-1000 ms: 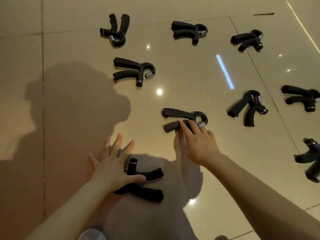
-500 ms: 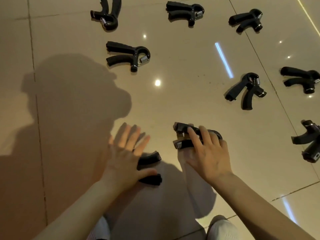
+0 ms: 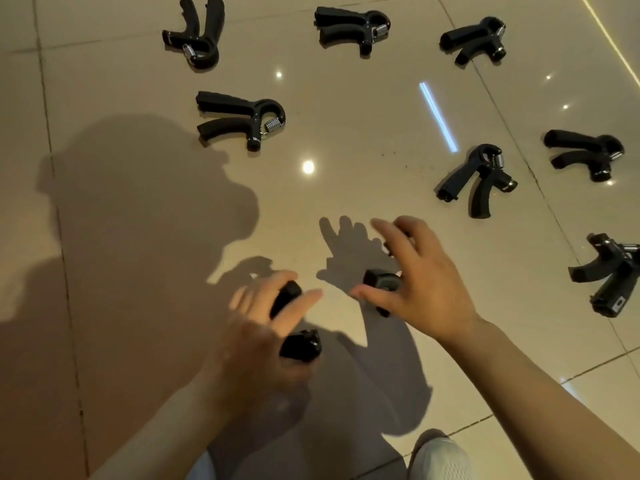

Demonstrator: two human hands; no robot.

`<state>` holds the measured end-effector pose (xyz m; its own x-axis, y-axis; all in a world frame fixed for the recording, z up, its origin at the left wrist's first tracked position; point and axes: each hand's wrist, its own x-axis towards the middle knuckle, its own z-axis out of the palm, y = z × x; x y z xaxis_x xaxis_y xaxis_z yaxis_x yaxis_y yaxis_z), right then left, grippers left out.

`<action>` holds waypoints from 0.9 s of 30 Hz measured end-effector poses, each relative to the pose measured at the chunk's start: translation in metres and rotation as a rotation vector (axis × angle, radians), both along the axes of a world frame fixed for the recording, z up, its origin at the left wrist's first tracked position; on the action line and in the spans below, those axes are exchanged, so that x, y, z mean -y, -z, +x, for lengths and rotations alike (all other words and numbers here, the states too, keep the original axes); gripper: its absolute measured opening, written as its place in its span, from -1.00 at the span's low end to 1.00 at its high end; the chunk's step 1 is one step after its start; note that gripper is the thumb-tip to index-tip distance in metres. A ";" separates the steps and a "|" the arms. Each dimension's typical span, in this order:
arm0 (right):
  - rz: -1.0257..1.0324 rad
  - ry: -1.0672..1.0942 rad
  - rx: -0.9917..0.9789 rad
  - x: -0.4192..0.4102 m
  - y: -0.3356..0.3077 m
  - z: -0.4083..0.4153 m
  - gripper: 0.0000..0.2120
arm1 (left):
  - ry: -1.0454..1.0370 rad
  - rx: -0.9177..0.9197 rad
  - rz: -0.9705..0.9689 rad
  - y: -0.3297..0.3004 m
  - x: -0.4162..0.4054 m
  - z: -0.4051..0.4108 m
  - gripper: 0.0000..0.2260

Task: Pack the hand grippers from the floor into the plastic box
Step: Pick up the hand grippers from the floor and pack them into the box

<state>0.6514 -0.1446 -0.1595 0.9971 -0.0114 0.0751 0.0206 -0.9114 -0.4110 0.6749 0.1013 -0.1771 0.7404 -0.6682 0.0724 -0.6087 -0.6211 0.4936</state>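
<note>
Each hand holds a black hand gripper just above the shiny beige tiled floor. My left hand [image 3: 263,327] is closed around one gripper [image 3: 300,344], whose two handle ends stick out past the fingers. My right hand [image 3: 415,285] has its fingers curled over a second gripper [image 3: 381,282], mostly hidden under the palm. Several more black hand grippers lie on the floor ahead, the nearest [image 3: 242,117] with a silver spring at centre left and another [image 3: 479,178] at the right. No plastic box shows in the head view.
Further grippers lie at the top left [image 3: 195,34], top centre [image 3: 351,27], top right [image 3: 476,39], right [image 3: 585,152] and far right edge [image 3: 613,271]. A white shoe [image 3: 440,457] shows at the bottom. My shadow falls across the left floor.
Both hands have lifted their grippers off the floor and drawn them nearer to me. The right-hand gripper has moved from the floor ahead to under my palm.
</note>
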 end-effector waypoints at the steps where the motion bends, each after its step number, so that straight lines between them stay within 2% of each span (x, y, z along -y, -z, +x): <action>1: 0.048 0.088 0.029 0.006 -0.007 -0.010 -0.22 | -0.092 -0.013 -0.057 -0.010 -0.001 0.001 -0.41; 4: 0.069 0.258 0.033 0.010 -0.012 -0.037 -0.30 | -0.248 -0.083 -0.079 -0.023 -0.007 -0.001 -0.41; 8: 0.016 0.332 0.031 0.006 -0.004 -0.043 -0.39 | -0.277 -0.043 -0.065 -0.013 0.001 -0.004 -0.44; 14: -0.152 0.334 0.095 0.006 -0.001 -0.039 -0.60 | -0.180 0.078 -0.178 -0.004 0.026 0.005 -0.62; 18: -0.211 0.236 0.147 0.003 0.003 -0.043 -0.63 | 0.004 0.225 -0.163 -0.003 0.053 0.021 -0.59; 22: -0.265 0.145 0.196 0.000 0.009 -0.038 -0.74 | 0.139 0.296 -0.156 -0.002 0.070 0.026 -0.52; 24: -0.250 0.159 0.240 0.001 0.013 -0.037 -0.85 | 0.158 0.336 -0.173 0.001 0.071 0.027 -0.54; 27: -0.233 0.201 0.255 0.003 0.014 -0.035 -0.85 | 0.113 0.371 -0.199 0.003 0.071 0.030 -0.63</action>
